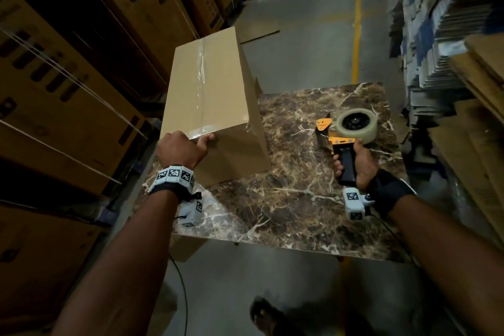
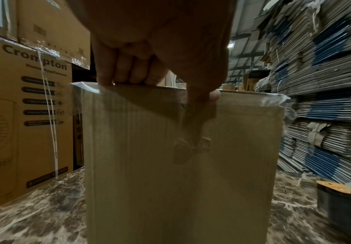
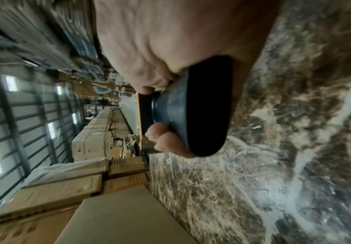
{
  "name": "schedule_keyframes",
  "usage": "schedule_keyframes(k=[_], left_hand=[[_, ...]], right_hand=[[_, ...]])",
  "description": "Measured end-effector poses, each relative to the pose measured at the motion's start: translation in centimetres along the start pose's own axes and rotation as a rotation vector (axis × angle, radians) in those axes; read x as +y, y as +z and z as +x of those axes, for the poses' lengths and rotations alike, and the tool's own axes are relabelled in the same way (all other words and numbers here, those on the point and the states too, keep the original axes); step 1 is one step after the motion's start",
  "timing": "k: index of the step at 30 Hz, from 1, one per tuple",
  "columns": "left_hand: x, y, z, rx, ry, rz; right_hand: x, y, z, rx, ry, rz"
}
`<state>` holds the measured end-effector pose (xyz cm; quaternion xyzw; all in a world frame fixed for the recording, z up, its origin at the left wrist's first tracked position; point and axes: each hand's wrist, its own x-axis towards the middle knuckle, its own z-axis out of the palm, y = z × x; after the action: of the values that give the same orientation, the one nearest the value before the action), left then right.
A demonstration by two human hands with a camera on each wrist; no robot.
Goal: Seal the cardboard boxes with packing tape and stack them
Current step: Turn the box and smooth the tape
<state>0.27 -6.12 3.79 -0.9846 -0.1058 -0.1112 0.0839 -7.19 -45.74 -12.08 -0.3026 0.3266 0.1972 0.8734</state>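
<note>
A plain cardboard box point(image 1: 210, 95) stands on the left part of the marbled table point(image 1: 294, 199), a strip of clear tape point(image 1: 201, 82) running along its top seam. My left hand point(image 1: 185, 148) holds the box's near top edge, thumb point(image 2: 203, 94) down on the front face point(image 2: 180, 165) and fingers point(image 2: 126, 69) curled over the top. My right hand point(image 1: 354, 163) grips the black handle point(image 3: 203, 105) of an orange tape dispenser point(image 1: 341, 133), which lies on the table's right side with its tape roll point(image 1: 357, 121) away from me.
Tall printed cartons point(image 1: 68, 76) stand stacked on the left. Piles of flattened cardboard point(image 1: 447, 22) fill the right side. Beyond the table lies a grey floor with a yellow line point(image 1: 357, 22). A foot point(image 1: 267, 316) shows below the table's near edge.
</note>
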Motion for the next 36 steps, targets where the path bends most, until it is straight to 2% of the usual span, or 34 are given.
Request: schedule_keyframes(k=[7, 12, 15, 17, 19, 20, 21, 23, 29, 32, 36], left_hand=[[-0.1, -0.1, -0.1, -0.02, 0.024, 0.011], [-0.2, -0.4, -0.1, -0.038, 0.031, 0.017], [-0.1, -0.5, -0.2, -0.046, 0.032, 0.02], [-0.1, -0.5, -0.2, -0.054, 0.035, 0.026], [-0.1, -0.8, -0.4, -0.058, 0.036, 0.019], [-0.2, -0.9, -0.4, -0.056, 0.036, 0.018], [-0.1, -1.1, -0.5, -0.058, 0.035, 0.022], [-0.1, -1.3, -0.5, -0.073, 0.038, 0.037], [-0.7, -2.1, -0.2, -0.078, 0.122, 0.072], [-1.0, -2.3, 0.2, -0.076, 0.185, 0.089], [-1.4, -2.4, 0.6, -0.07, 0.236, 0.112]], right_hand=[[2.5, -2.2, 2.3, 0.017, -0.013, 0.174], [3.7, -2.2, 3.3, 0.117, -0.084, 0.082], [4.3, -3.6, 5.7, 0.306, -0.237, -0.024], [4.3, -2.4, 4.9, 0.574, -0.3, -0.194], [3.7, 0.2, 2.7, 0.958, -0.459, -0.291], [3.5, 1.6, 1.7, 1.078, -0.568, -0.3], [3.3, 2.5, 1.2, 1.127, -0.667, -0.342], [3.4, 4.8, 0.8, 1.052, -0.851, -0.471], [5.6, 12.5, 2.9, 0.425, -1.213, -1.018], [7.2, 14.7, 3.7, 0.192, -1.268, -1.22], [8.4, 17.4, 4.0, 0.034, -1.325, -1.189]])
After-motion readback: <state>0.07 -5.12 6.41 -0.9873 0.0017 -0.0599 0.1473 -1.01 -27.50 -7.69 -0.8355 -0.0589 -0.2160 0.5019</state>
